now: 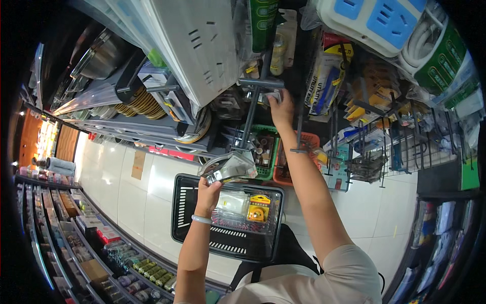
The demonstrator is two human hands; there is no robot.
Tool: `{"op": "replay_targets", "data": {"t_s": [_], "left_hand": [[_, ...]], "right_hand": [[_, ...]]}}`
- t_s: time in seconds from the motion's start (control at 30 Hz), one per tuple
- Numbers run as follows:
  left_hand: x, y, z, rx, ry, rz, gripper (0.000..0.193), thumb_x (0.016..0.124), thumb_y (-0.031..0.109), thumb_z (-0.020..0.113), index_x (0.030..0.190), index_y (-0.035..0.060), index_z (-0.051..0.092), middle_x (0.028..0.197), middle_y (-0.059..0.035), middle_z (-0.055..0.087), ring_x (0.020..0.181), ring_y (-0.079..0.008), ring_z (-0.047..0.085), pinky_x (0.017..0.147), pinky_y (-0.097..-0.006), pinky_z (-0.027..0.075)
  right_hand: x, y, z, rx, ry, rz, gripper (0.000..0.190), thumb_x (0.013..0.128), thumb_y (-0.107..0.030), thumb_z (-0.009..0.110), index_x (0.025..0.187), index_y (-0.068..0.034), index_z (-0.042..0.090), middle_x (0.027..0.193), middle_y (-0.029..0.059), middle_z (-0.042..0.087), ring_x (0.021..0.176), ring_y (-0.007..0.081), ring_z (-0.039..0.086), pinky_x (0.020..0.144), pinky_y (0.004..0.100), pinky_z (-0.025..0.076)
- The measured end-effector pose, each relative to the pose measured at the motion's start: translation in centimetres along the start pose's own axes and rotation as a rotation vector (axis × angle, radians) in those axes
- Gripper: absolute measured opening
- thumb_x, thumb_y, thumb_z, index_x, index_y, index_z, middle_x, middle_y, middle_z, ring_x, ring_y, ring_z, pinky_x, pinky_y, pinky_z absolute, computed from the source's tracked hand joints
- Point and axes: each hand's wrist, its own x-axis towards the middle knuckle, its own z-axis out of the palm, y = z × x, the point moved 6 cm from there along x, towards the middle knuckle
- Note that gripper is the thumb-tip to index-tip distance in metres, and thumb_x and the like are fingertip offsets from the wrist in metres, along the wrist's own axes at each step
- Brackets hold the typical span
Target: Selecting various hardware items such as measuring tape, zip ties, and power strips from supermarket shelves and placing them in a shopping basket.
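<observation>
My left hand (208, 197), with a pale bangle at the wrist, grips clear plastic packs (229, 167) with shiny metal parts inside, above a black shopping basket (228, 249). Ahead, my right hand (281, 110) reaches in among the display hooks. Its thumb and fingers are on a small clear pack (269, 97) beside a metal hook (251, 117); part of that pack is hidden. Inside the basket lie a yellow tape measure (258, 213) on a card and a clear-wrapped white item (231, 201).
Power strips (201, 49) and carded utility knives (326, 83) hang close by. Green (271, 167) and orange (283, 173) plastic baskets sit below the hooks. Bare hooks (396, 152) jut out at right. Pans (102, 53) fill the left shelf; stocked shelves (114, 243) run behind along the tiled aisle (125, 197).
</observation>
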Motion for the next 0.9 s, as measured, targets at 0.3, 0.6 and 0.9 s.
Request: {"op": "replay_targets", "data": {"t_s": [0.3,0.6,0.9], "left_hand": [[-1.6,1.7,-0.1,0.014,0.012,0.067,0.062,0.068,0.02,0.069,0.12,0.0093,0.037,0.113,-0.0067,0.049,0.103,-0.0222,0.049,0.088,-0.0392,0.038],[-4.8,3.1,-0.1,-0.031,0.06,0.101,0.06,0.066,0.028,0.071,0.116,0.0104,0.042,0.108,-0.0026,0.053,0.1,-0.0177,0.05,0.084,-0.0338,0.037],[-8.2,3.4,-3.4,-0.143,0.088,0.138,0.06,0.069,0.02,0.07,0.118,0.0074,0.038,0.114,-0.0082,0.049,0.105,-0.0231,0.048,0.091,-0.0403,0.036]], "right_hand": [[-2.2,0.2,-0.1,0.279,-0.26,0.131,0.02,0.076,-0.018,0.058,0.08,0.002,0.06,0.075,0.0113,0.06,0.066,0.0167,0.054,0.057,0.0285,0.041],[-5.8,-1.8,-1.8,0.312,-0.427,0.168,0.021,0.077,-0.019,0.058,0.085,0.0,0.061,0.075,0.0078,0.062,0.067,0.0116,0.056,0.06,0.026,0.043],[-9.9,-5.0,-3.4,0.327,-0.603,0.258,0.017,0.077,-0.016,0.06,0.085,-0.001,0.059,0.076,0.0043,0.06,0.07,0.0087,0.052,0.063,0.0238,0.042]]}}
